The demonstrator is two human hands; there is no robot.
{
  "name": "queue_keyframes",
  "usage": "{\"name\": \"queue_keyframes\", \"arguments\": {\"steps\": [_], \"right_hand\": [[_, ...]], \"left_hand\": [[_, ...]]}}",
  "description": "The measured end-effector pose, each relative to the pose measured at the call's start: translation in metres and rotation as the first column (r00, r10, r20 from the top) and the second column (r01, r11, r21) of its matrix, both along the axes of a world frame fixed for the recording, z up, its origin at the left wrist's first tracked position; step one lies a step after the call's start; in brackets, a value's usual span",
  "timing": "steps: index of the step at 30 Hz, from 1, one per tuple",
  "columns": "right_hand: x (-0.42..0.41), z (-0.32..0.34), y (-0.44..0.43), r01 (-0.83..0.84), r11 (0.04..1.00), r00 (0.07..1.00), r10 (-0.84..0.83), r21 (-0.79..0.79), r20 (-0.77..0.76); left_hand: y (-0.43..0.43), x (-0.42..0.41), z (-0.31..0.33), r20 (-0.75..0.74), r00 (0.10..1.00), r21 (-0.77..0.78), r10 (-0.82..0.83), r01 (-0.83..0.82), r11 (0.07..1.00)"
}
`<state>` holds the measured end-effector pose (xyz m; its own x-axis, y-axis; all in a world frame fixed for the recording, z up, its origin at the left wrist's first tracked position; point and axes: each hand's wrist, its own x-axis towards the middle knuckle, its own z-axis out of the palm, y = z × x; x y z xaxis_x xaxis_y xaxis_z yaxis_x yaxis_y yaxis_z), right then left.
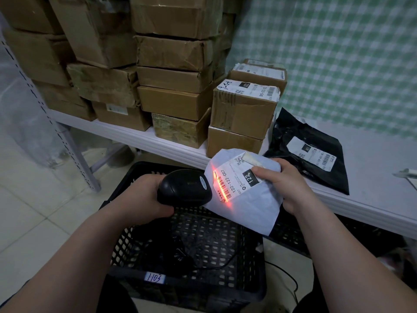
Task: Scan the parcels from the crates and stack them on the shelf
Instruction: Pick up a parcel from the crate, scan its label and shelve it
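White shelf [372, 177] is set over a pale tiled floor [33, 222]; a green checked wall [338, 53] is seen at 1 o'clock. Cardboard boxes [176, 53] are stacked at 11, and a black mailer [293, 136] is laid at 3. At centre, above the black crate [203, 245], a creased white parcel [255, 206] is pinched by the right hand [291, 184], its label [234, 179] crossed by a red line. The scanner [185, 186] is gripped by the left hand [140, 197] at the parcel's 9.

We see everything through one wide-angle camera on the person's head, facing forward and steeply down along both forearms. The left hand [140, 197] and right hand [291, 186] sit close under it at mid-frame. The black crate [214, 288] fills the lower middle directly beneath us, and the white shelf [379, 177] crosses diagonally just beyond, from upper left to lower right.
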<state>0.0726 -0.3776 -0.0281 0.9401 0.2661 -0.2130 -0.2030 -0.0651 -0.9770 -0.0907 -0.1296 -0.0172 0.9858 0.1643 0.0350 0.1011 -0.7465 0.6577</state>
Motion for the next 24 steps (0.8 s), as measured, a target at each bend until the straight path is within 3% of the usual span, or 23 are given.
{"name": "queue_keyframes", "arguments": {"steps": [16,24], "right_hand": [[0.007,-0.002,-0.004,0.021,1.0,1.0,-0.02,0.022,-0.013],[0.005,0.004,-0.019,0.007,0.996,0.994,0.003,0.085,-0.108]], "left_hand": [[-0.005,0.005,0.01,0.002,1.0,-0.085,0.028,-0.028,0.996],[-0.01,0.002,0.011,-0.004,0.999,-0.089,0.039,-0.039,0.995]]}}
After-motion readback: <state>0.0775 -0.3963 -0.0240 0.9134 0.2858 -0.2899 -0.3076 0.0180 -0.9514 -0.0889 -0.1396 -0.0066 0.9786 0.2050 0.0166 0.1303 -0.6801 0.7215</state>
